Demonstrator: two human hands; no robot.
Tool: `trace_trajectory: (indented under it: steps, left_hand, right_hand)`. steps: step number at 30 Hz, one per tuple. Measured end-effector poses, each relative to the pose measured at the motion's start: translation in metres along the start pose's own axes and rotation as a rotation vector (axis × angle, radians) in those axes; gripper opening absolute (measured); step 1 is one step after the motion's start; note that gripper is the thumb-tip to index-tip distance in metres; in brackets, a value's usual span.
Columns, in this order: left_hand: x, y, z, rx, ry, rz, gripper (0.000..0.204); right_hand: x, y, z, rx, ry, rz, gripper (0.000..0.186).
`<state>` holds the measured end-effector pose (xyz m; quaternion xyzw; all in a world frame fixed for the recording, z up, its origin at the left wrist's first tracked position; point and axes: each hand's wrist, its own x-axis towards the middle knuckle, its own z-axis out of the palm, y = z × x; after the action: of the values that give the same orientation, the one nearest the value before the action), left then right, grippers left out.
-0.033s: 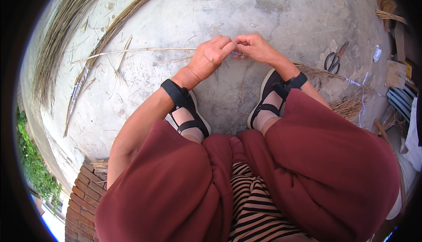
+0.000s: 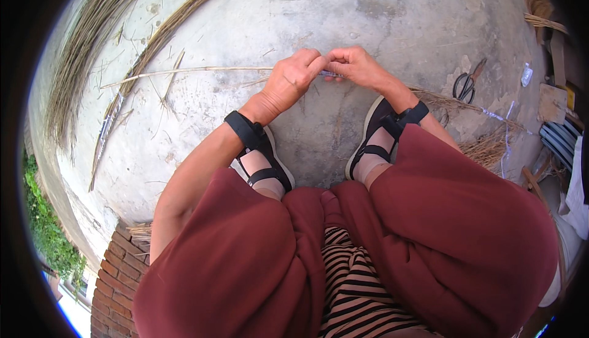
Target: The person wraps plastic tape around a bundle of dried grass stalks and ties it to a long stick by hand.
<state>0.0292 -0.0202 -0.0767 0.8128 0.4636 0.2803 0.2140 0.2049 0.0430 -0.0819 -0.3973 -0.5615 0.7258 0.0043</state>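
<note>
Over the floor in front of my feet, my hands meet with their fingertips almost touching. My left hand (image 2: 296, 74) is closed round a long, thin, pale dry stalk (image 2: 202, 68), which sticks out to the left. My right hand (image 2: 356, 68) is pinched closed against a small shiny whitish-blue plastic strip (image 2: 329, 74) between the hands. My fingers hide most of that strip. Behind my right wrist, thin dry twigs (image 2: 445, 100) run to the right, tied with similar plastic; whether they join the held stalk is hidden.
Long twig bundles (image 2: 92, 43) lie at the far left, one narrow bundle (image 2: 147, 52) bound with shiny plastic. Black-handled scissors (image 2: 466, 85) rest on the concrete floor (image 2: 392, 31) at right. More dry twigs (image 2: 488, 149) and blue-grey tubes (image 2: 561, 144) are farther right. Brickwork (image 2: 113, 283) stands at lower left.
My left fingertips have shifted very slightly, and a little more of the shiny strip shows between my hands. Everything else looks the same.
</note>
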Motion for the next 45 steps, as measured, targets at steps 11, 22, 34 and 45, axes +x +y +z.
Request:
trace_trajectory:
  steps: [11,22,34,45]
  left_hand:
    - [-0.008,-0.002,0.01,0.001,0.025,-0.268,0.015]
    - [-0.008,-0.004,0.0,-0.092,0.038,-0.127,0.012]
    - [-0.01,-0.002,0.003,-0.087,0.008,-0.293,0.007]
    - [-0.012,-0.002,-0.001,-0.151,0.052,-0.321,0.009]
  right_hand:
    - [0.004,0.003,0.006,0.051,0.123,0.006,0.02]
    - [0.009,-0.002,0.006,0.029,-0.056,-0.042,0.019]
    - [0.012,0.004,0.014,-0.056,0.099,-0.056,0.019]
    - [0.01,0.003,0.012,-0.01,0.053,-0.051,0.021]
